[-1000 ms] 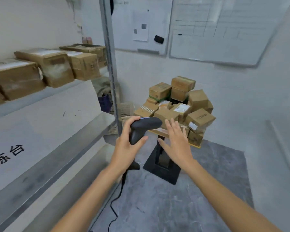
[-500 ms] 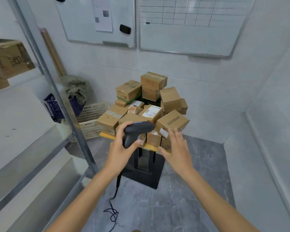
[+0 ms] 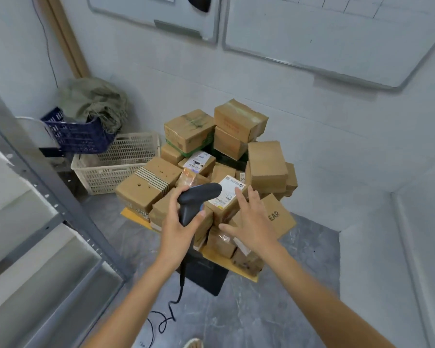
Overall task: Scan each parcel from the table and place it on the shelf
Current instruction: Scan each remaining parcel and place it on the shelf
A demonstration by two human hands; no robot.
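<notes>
white walls (image 3: pixel 312 116), whiteboards (image 3: pixel 337 33), grey marble floor (image 3: pixel 249 317).

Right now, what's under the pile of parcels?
The pile of parcels sits on a yellowish tabletop, seen only at its edges. A black pedestal base shows below it on the floor. The tabletop's middle is covered by boxes.

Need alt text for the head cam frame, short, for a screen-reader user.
A person's left hand grips a dark corded barcode scanner over a small table piled with cardboard parcels, while the open right hand reaches toward a parcel with a white label. A grey metal shelf frame stands at left, with plastic baskets against the wall behind.
</notes>
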